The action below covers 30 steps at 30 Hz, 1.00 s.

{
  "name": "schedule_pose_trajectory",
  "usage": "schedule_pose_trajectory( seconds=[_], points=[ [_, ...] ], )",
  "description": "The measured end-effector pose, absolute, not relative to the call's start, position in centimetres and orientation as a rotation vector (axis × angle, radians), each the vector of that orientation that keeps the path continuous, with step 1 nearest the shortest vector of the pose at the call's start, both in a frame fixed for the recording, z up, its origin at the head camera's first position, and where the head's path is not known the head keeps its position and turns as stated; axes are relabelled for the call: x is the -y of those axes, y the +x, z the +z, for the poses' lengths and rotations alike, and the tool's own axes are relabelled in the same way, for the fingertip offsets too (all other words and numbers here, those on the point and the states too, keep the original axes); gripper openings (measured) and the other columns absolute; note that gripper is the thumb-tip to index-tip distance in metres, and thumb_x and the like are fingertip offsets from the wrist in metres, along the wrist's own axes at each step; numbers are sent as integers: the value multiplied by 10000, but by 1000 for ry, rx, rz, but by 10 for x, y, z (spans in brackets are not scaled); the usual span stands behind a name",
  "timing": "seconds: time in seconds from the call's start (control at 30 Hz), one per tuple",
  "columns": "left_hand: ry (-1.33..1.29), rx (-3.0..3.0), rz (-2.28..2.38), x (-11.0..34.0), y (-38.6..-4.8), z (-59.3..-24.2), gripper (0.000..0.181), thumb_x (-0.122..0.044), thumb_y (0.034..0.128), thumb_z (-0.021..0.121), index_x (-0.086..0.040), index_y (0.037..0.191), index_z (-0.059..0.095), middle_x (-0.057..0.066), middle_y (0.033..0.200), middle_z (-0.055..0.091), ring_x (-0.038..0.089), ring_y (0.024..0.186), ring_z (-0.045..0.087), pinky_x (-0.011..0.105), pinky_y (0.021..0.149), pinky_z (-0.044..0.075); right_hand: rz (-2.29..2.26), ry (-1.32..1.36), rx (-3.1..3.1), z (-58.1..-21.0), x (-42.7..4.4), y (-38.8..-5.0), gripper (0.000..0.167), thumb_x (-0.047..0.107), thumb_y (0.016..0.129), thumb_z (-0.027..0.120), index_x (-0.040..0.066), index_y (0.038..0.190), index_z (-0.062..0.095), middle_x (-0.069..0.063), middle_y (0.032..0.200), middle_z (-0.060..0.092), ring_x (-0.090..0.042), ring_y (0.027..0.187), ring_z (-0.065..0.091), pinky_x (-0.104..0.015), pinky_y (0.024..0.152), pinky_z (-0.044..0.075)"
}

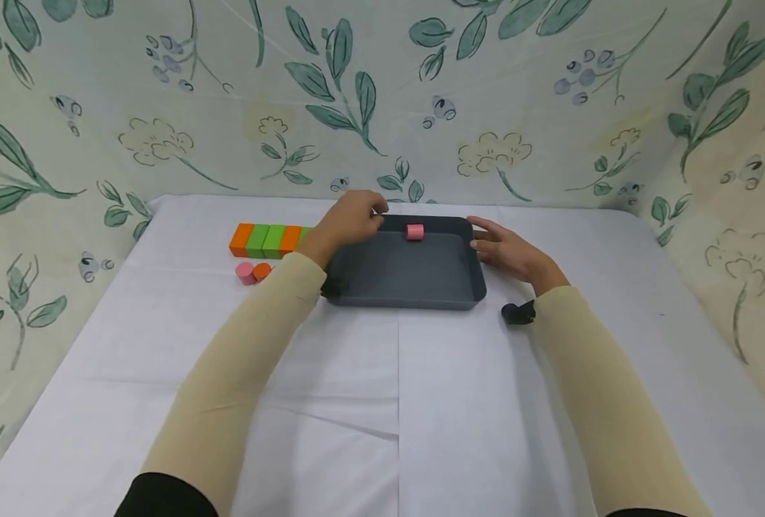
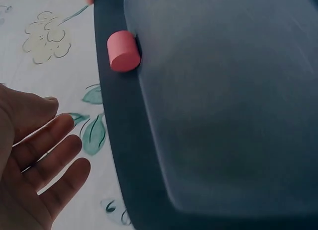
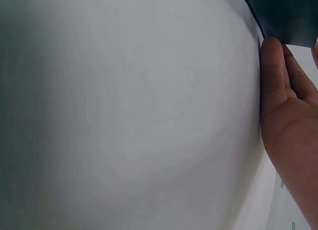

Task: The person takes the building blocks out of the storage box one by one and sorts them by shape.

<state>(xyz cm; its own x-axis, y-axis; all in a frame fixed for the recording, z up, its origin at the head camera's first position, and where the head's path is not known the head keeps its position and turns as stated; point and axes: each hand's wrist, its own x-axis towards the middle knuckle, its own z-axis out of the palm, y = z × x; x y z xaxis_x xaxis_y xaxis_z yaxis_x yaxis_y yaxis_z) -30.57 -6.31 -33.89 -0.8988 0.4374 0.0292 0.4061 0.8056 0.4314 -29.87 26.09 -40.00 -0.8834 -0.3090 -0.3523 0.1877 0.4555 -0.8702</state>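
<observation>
A dark grey rectangular tray (image 1: 408, 276) lies on the white cloth. Inside it, against the far wall, is a small pink cylinder block (image 1: 414, 232), also seen in the left wrist view as a pink cylinder (image 2: 123, 51). My left hand (image 1: 354, 217) hovers over the tray's far left corner; its fingers (image 2: 62, 140) are loosely bent and hold nothing. At the tray's right side my right hand (image 1: 508, 248) touches the rim with extended fingers. In the right wrist view, fingertips (image 3: 272, 51) meet the dark tray wall (image 3: 285, 21).
Left of the tray stands a row of orange and green blocks (image 1: 264, 240), partly hidden by the left wrist. In front of it sit a pink cylinder (image 1: 246, 273) and an orange cylinder (image 1: 262, 271). A leaf-patterned cloth (image 1: 382, 93) hangs behind the table.
</observation>
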Motion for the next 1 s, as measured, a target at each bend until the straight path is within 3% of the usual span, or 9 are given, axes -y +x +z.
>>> schedule_pose_trajectory(
  seconds=[0.23,0.43,0.67,0.9,1.0],
  points=[
    [613,-2927,761,27,-313,-354,300,-148,975,542,-64,1239,657,92,1241,672,230,1129,612,388,1027,517,-1440,-113,-2225,-401,-259,-298,677,199,1037,483,328,1598,127,-137,1684,84,-346,1552,168,-506,1268,183],
    [590,-2862,712,2,-311,-363,350,-176,983,534,-71,1304,627,92,1296,646,232,1141,584,385,1081,474,-1439,-98,-2235,-400,-262,-297,675,191,1037,476,326,1598,125,-137,1684,90,-349,1551,171,-506,1269,178],
    [522,-2837,618,-9,-310,-370,401,-238,989,529,-81,1355,581,86,1298,630,231,1072,567,389,1035,487,-1456,-104,-2226,-401,-263,-297,677,194,1036,485,333,1596,132,-134,1684,85,-346,1551,171,-505,1270,178],
    [421,-2880,558,-9,-309,-368,275,-307,949,636,-95,1122,666,51,1083,686,207,925,608,397,880,541,-1466,-112,-2217,-401,-263,-299,673,201,1039,485,339,1595,133,-126,1687,75,-333,1555,164,-499,1271,177],
    [420,-2851,570,-10,-308,-367,262,-279,953,634,-91,1135,659,60,1100,678,208,937,606,390,892,537,-1460,-96,-2217,-401,-263,-299,676,193,1037,487,337,1596,133,-126,1687,76,-332,1553,171,-498,1271,179]
  ],
)
